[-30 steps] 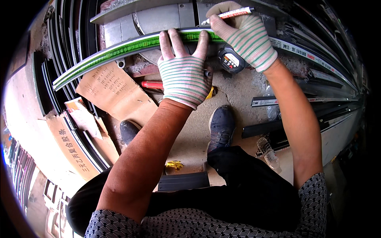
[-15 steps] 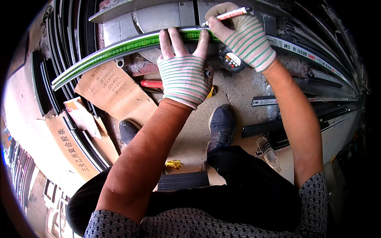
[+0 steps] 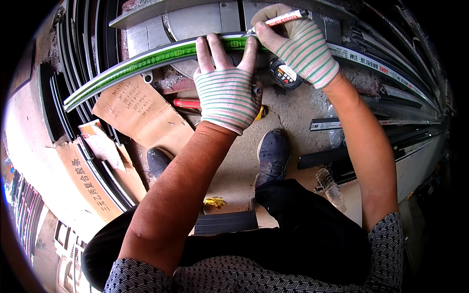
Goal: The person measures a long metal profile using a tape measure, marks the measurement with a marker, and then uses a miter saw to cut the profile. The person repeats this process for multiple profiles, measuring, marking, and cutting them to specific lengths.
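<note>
My left hand [image 3: 227, 93], in a striped knit glove, lies with fingers spread over a long metal profile [image 3: 80, 100]. Its fingertips press on the green tape blade [image 3: 161, 55] stretched along that profile. My right hand [image 3: 303, 49], gloved alike, grips a white marker pen [image 3: 288, 18] with a dark end. The pen's tip is at the profile's far edge, just right of my left fingertips. Below my right hand hangs the black tape measure case [image 3: 286, 74], with a pale round label. Part of the blade is hidden under my left fingers.
Metal machine plates [image 3: 195, 23] lie beyond the profile. Dark profiles [image 3: 90, 44] stand at the left, and more strips [image 3: 386, 73] fan out right. Brown cardboard [image 3: 139, 112] with handwriting, a red-handled tool [image 3: 187, 103] and a plastic bottle [image 3: 331, 189] lie around my shoes [image 3: 273, 154].
The tape blade has shifted slightly along the profile, its markings now sitting differently. The marker pen has moved very slightly left; both hands stay almost in place.
</note>
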Demonstrator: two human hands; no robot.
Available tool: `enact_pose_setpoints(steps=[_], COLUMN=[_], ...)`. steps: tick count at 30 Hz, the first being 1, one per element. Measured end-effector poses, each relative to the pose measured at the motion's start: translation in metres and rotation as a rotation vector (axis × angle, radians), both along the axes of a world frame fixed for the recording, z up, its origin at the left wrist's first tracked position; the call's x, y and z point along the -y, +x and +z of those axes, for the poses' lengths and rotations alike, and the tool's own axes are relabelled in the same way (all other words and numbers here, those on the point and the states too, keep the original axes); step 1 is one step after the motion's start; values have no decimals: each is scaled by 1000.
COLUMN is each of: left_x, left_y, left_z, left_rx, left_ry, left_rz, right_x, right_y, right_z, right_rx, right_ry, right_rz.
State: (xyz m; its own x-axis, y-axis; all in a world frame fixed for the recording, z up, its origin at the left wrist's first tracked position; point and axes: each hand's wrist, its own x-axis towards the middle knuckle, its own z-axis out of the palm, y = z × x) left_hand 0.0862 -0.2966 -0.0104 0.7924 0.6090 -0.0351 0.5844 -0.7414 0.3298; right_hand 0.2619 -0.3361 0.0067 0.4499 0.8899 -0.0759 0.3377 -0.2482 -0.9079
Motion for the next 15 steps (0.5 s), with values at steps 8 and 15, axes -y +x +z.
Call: enact_pose_setpoints(steps=[8, 15], left_x=[0, 1], left_y=[0, 0], left_z=[-1, 0], left_rx=[10, -6], left_ry=[11, -5], left_rz=[-1, 6], right_x=[-1, 0], right_y=[-1, -1], right_z=[0, -1], right_rx=[40, 18], right_ry=[-24, -19], right_rz=[-12, -13])
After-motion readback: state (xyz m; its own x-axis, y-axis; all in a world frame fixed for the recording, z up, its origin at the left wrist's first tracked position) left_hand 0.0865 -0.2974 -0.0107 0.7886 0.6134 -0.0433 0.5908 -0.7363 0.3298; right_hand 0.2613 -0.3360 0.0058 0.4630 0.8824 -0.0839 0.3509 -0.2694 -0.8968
